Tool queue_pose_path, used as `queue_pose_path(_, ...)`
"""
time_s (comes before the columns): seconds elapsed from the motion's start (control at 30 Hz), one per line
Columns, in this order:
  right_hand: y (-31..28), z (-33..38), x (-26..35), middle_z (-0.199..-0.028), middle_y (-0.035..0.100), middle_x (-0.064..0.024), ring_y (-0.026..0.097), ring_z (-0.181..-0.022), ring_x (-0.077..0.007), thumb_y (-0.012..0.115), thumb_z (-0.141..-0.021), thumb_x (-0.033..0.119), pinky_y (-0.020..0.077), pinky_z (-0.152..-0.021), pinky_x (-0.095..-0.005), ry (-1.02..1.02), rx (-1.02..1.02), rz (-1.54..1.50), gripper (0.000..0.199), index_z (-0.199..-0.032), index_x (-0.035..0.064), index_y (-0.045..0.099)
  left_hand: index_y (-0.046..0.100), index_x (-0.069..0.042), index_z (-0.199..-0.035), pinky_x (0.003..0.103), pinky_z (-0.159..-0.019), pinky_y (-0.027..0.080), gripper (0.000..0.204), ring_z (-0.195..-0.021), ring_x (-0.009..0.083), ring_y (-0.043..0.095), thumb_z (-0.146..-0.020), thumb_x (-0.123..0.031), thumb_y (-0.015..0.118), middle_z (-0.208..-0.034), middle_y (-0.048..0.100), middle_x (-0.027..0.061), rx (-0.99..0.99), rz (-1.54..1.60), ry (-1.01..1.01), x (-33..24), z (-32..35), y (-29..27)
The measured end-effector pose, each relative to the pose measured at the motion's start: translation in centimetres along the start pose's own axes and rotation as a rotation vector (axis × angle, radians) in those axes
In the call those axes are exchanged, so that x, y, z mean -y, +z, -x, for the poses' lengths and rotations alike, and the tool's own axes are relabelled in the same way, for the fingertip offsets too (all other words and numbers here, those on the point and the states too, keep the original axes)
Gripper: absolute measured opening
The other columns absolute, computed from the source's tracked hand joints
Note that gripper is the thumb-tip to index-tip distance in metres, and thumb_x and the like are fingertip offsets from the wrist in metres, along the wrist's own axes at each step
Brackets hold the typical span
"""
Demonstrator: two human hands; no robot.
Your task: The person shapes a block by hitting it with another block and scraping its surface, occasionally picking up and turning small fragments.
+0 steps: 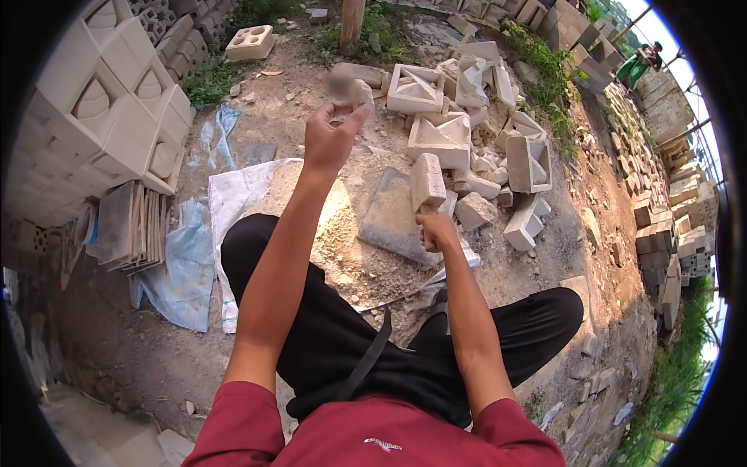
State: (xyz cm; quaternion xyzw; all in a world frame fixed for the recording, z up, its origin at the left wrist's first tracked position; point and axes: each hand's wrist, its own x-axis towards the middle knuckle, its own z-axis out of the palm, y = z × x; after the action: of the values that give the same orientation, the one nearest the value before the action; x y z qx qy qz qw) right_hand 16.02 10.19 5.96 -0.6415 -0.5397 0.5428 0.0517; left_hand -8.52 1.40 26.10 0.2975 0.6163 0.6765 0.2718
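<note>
My left hand (333,134) is raised ahead of me, thumb and fingers closed on a rough pale chunk of broken block (362,93); part of it is blurred. In my right hand (438,232) is the short handle of a dusty mallet (427,179), its pale blocky head pointing away from me. Most of the handle is hidden by my fist. Between and below the hands lie a dark flat slab (397,218) and a heap of pale crumbs and rubble (331,241), spread on a white sack (233,198).
Broken cream blocks (440,140) are piled beyond my right hand. Stacked blocks (117,93) stand on the left, beside thin boards (148,222) and a blue sheet (187,268). A wooden post (352,27) rises ahead. Far right, a person in green (642,66) stands near more blocks.
</note>
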Motion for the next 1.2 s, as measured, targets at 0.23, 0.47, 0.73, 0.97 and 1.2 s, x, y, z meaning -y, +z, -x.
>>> queue_pose_path(0.23,4.6,-1.0,-3.9,-0.076,0.067,-0.0262,0.069,-0.071,-0.0345,0.068,-0.068,0.026,0.0553,-0.064,-0.038,-0.261,-0.254,0.372,0.039,-0.079,-0.011,0.065,0.064,0.003,-0.103,0.026,-0.062,0.05,0.04,-0.07,0.012,0.062,-0.08,-0.028,0.074,-0.091,0.068,0.0114,-0.011,-0.083,0.013,1.2,-0.3,0.5)
queue_pose_path(0.47,4.1,0.6,1.6,-0.067,0.065,-0.0165,0.064,-0.052,-0.0234,0.067,-0.073,0.019,0.0525,-0.049,-0.0363,-0.08,-0.001,0.09,0.025,-0.071,-0.006,0.063,0.066,0.002,-0.101,0.026,-0.063,0.05,0.043,-0.069,0.0119,0.062,-0.078,-0.032,0.075,-0.089,0.069,0.0108,-0.029,-0.03,0.074,1.8,-0.2,0.0)
queue_pose_path(0.73,3.6,-0.6,1.0,-0.068,0.063,-0.0144,0.063,-0.054,-0.0242,0.07,-0.073,0.018,0.0517,-0.047,-0.0384,-0.009,0.089,0.145,0.026,-0.075,-0.0063,0.061,0.066,0.0,-0.1,0.026,-0.061,0.048,0.04,-0.065,0.0112,0.059,-0.077,-0.032,0.075,-0.082,0.068,0.0088,-0.035,-0.099,0.075,2.1,-0.6,0.0)
queue_pose_path(0.97,3.6,-1.0,0.5,-0.062,0.061,-0.0118,0.061,-0.05,-0.0224,0.068,-0.074,0.017,0.051,-0.044,-0.0366,-0.162,-0.075,0.165,0.026,-0.077,-0.0081,0.061,0.065,0.002,-0.101,0.027,-0.062,0.049,0.043,-0.067,0.0116,0.06,-0.078,-0.033,0.075,-0.084,0.067,0.0101,-0.001,-0.104,0.039,1.0,-0.3,-0.1)
queue_pose_path(1.2,1.1,-1.6,2.6,-0.061,0.061,-0.0141,0.06,-0.048,-0.0224,0.07,-0.071,0.015,0.0495,-0.042,-0.036,-0.024,0.131,0.243,0.026,-0.074,-0.0084,0.06,0.065,0.001,-0.101,0.027,-0.062,0.048,0.043,-0.066,0.0115,0.059,-0.078,-0.033,0.075,-0.083,0.067,0.0095,-0.027,-0.118,0.085,1.0,-0.4,-0.4)
